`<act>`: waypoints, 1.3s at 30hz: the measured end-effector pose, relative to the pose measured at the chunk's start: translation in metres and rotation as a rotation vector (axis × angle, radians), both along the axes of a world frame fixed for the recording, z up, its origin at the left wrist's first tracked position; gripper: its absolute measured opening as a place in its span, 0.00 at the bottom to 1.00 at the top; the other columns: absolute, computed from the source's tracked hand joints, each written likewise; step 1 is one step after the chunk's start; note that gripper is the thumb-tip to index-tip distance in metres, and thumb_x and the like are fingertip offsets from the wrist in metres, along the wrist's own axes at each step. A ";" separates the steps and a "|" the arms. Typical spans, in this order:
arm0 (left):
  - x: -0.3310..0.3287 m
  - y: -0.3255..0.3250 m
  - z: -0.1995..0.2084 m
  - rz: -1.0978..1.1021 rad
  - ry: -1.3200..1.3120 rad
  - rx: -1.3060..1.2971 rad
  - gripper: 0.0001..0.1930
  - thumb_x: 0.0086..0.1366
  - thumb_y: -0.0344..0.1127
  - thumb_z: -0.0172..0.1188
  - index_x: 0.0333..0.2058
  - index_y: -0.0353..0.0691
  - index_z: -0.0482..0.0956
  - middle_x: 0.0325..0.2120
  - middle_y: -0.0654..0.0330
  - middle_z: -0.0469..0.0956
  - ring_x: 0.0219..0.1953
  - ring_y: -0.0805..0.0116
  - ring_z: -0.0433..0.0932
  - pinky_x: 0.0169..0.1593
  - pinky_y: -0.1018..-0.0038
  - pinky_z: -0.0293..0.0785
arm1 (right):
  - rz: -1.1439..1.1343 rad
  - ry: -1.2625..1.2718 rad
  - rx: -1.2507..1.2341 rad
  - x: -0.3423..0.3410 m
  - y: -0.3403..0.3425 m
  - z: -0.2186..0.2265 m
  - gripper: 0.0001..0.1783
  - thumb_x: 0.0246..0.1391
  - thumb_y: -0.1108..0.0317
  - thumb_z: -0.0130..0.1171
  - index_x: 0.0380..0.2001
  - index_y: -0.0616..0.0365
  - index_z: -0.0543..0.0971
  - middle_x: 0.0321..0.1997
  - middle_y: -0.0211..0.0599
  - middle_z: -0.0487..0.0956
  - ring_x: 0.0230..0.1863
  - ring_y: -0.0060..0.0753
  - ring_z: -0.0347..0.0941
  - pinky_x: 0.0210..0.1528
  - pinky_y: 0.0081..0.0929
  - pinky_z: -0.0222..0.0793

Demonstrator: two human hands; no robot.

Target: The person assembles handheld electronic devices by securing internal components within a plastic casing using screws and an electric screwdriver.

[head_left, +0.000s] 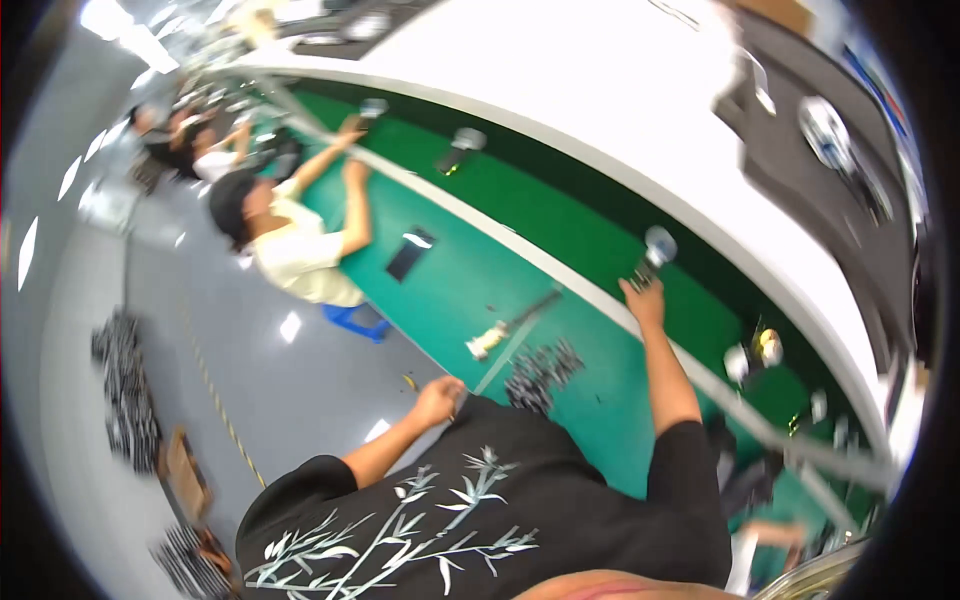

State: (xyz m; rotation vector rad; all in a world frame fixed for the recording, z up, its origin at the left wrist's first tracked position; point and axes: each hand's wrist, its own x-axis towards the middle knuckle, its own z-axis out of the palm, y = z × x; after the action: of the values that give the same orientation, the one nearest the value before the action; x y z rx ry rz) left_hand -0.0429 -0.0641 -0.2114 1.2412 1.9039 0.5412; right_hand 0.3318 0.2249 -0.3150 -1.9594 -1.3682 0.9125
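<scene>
My right hand (645, 302) is out over the green belt, its fingers closed around the lower part of a small dark device with a round, clear bluish head (660, 242). My left hand (438, 402) is curled by the near edge of the green worktable (600, 385); whatever it may hold is too small and blurred to make out. Between my hands lies a heap of small dark and silvery parts (540, 375). Beyond it, a tool with a pale yellow end (487, 342) and a dark shaft rests on the table.
A white rail (500, 235) separates table and belt. More devices stand on the belt, one farther left (462, 148) and one to the right (755, 355). A dark flat tray (410, 254) lies on the table. Left of me, a co-worker in a cream shirt (300, 250) reaches onto the belt.
</scene>
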 end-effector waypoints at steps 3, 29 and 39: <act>-0.004 -0.022 -0.008 0.149 0.068 -0.128 0.11 0.58 0.34 0.53 0.39 0.38 0.77 0.27 0.57 0.79 0.27 0.62 0.75 0.34 0.68 0.71 | -0.100 -0.208 -0.074 -0.007 0.034 -0.012 0.47 0.36 0.38 0.66 0.47 0.67 0.66 0.45 0.54 0.74 0.46 0.57 0.73 0.49 0.45 0.69; 0.095 0.065 0.098 -0.106 -1.127 -0.646 0.28 0.61 0.62 0.51 0.41 0.40 0.74 0.29 0.57 0.77 0.23 0.67 0.75 0.27 0.75 0.73 | 0.545 -0.131 0.788 -0.064 -0.186 0.118 0.25 0.41 0.75 0.61 0.47 0.55 0.69 0.47 0.39 0.71 0.43 0.44 0.71 0.50 0.33 0.66; 0.087 0.044 0.057 -0.185 -1.188 -0.566 0.22 0.59 0.56 0.50 0.39 0.42 0.73 0.28 0.54 0.77 0.21 0.65 0.73 0.23 0.76 0.69 | 0.356 -0.177 0.404 -0.119 -0.180 0.069 0.23 0.44 0.65 0.61 0.45 0.59 0.71 0.51 0.54 0.68 0.43 0.55 0.72 0.47 0.43 0.69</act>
State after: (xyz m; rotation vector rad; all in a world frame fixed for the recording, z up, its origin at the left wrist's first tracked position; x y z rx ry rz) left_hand 0.0441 -0.0201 -0.1545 0.4792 0.8125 0.4326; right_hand 0.2131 0.0453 -0.2459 -1.5447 -1.8783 0.5592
